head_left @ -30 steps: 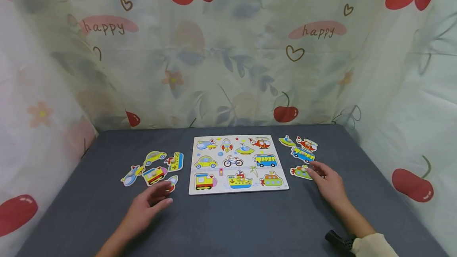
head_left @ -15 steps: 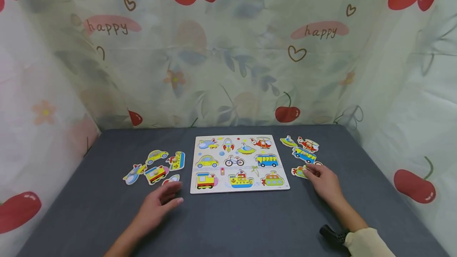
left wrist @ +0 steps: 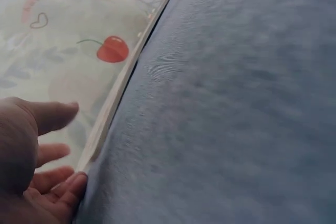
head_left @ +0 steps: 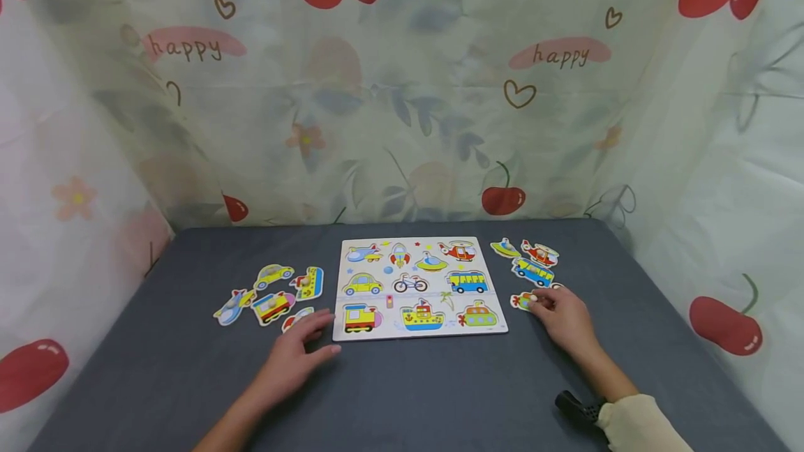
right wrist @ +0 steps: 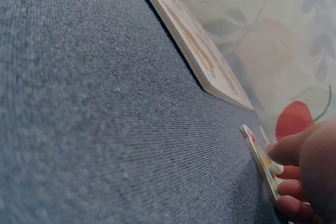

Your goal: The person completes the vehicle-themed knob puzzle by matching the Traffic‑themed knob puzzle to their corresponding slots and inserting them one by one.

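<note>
A wooden puzzle board with printed vehicles lies flat at mid-table. My left hand is at its lower left corner, thumb and fingers spread apart; in the left wrist view the fingertips are right by the board's corner, and contact is hard to tell. On the right, the thumb and fingers of my right hand pinch the green submarine puzzle piece, partly covering it. The right wrist view has this piece on edge against the view, beside the board. A rocket piece is partly behind my left hand.
Car, ship, plane and train pieces lie left of the board. To its right are saucer, helicopter and bus pieces. A patterned curtain surrounds the table.
My left hand has moved right, from the rocket piece to the board's corner. My right fingers have come in over the submarine piece, covering more of it.
</note>
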A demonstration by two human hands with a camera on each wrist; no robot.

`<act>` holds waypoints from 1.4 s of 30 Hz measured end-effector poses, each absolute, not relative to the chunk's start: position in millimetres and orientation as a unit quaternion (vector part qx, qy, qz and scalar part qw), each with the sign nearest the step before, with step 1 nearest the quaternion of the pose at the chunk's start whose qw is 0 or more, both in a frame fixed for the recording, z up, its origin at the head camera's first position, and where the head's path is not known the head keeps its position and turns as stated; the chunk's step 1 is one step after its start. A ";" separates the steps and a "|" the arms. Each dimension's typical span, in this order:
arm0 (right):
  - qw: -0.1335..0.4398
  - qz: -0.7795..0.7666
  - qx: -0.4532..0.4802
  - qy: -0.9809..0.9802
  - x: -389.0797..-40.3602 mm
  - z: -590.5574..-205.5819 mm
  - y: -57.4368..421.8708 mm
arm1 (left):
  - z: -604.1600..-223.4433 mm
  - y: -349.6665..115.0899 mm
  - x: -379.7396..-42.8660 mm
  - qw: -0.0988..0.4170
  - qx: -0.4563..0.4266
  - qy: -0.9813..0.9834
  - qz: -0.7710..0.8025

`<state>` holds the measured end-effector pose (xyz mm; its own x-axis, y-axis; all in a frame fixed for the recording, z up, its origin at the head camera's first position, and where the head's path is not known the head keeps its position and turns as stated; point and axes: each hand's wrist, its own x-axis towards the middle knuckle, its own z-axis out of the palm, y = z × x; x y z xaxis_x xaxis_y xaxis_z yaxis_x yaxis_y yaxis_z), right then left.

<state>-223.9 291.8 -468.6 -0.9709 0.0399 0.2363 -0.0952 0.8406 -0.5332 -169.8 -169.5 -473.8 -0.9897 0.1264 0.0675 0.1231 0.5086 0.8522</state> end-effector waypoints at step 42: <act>0.141 0.251 0.027 -0.957 -224.8 -464.9 271.2 | -462.0 -154.8 -196.8 0.005 0.092 0.955 0.281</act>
<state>-224.8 271.2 -464.9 -0.9589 0.0190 0.2831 -0.1224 0.8723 -0.4734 -196.8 -154.8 -462.0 -0.9831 0.1779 0.0421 0.1725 0.8258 0.5369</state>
